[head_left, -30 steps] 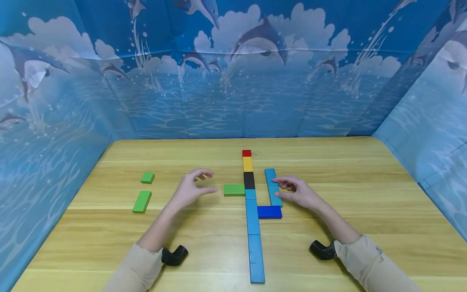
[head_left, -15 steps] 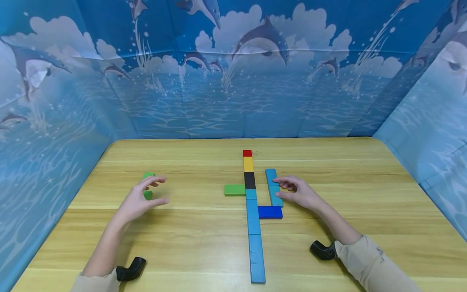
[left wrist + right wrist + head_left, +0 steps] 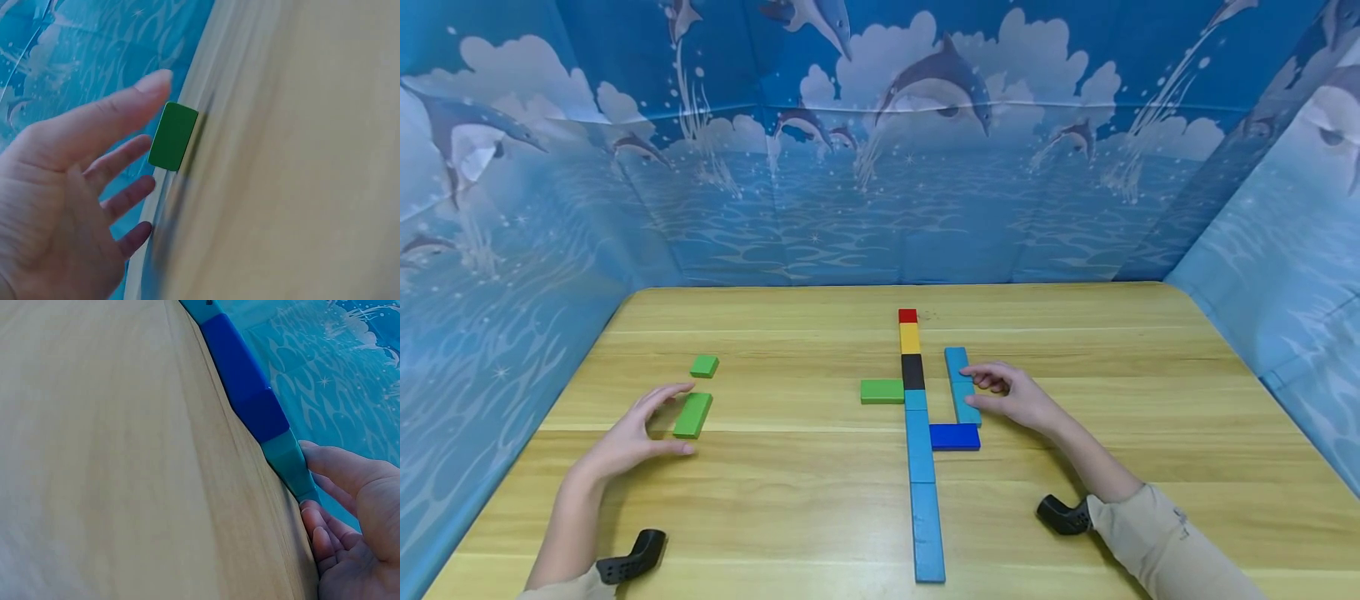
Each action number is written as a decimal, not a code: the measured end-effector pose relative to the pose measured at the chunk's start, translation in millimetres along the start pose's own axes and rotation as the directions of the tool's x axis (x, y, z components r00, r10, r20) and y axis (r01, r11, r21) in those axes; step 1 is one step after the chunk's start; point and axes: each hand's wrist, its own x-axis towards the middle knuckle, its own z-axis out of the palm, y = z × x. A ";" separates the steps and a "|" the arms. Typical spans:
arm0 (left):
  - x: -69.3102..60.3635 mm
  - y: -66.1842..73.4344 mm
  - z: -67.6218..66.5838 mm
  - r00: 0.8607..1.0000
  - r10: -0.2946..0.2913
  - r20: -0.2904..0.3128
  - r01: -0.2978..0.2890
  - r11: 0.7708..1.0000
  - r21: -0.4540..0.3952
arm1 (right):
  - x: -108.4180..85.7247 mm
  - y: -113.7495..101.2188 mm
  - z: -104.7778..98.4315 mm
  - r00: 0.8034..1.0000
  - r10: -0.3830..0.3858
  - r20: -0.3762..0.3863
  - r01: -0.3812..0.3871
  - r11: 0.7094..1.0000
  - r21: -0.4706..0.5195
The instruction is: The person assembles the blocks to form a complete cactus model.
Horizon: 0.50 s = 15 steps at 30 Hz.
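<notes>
My left hand (image 3: 628, 437) is spread around the larger green block (image 3: 692, 415) at the left, fingers beyond it and thumb on the near side. In the left wrist view, a green block (image 3: 174, 136) stands out past the thumb and fingertips, with no grip on it. A smaller green block (image 3: 704, 366) lies just behind. My right hand (image 3: 1018, 398) rests with thumb and fingertips against the right side of two light blue blocks (image 3: 957, 364), laid end to end. The right wrist view has the thumb on a light blue block (image 3: 290, 462) beside the dark blue block (image 3: 244, 375).
A long row of blocks runs up the middle: light blue (image 3: 921, 446), black (image 3: 912, 372), yellow (image 3: 910, 338) and red (image 3: 907, 316). A green block (image 3: 882, 392) touches its left side, a dark blue block (image 3: 955, 437) its right. A dolphin-print curtain (image 3: 880, 208) surrounds the wooden table (image 3: 805, 517).
My left hand has moved left, from beside the middle row to around the larger green block. My right hand has stayed at the light blue blocks.
</notes>
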 end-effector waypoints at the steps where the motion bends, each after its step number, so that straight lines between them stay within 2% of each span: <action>1: -0.7 -1.7 -0.3 1.000 -0.001 0.008 0.001 1.000 -0.001 | -0.1 0.3 0.1 1.000 0.000 -0.001 0.000 1.000 -0.001; 10: -0.3 -12.0 -1.3 0.998 0.015 0.062 -0.014 1.000 -0.017 | -0.4 1.8 0.2 1.000 -0.003 -0.004 0.003 1.000 -0.001; 15: 1.0 -15.7 -1.5 0.998 0.008 0.059 -0.008 1.000 -0.007 | 0.0 3.1 0.6 1.000 -0.001 -0.002 0.001 1.000 -0.001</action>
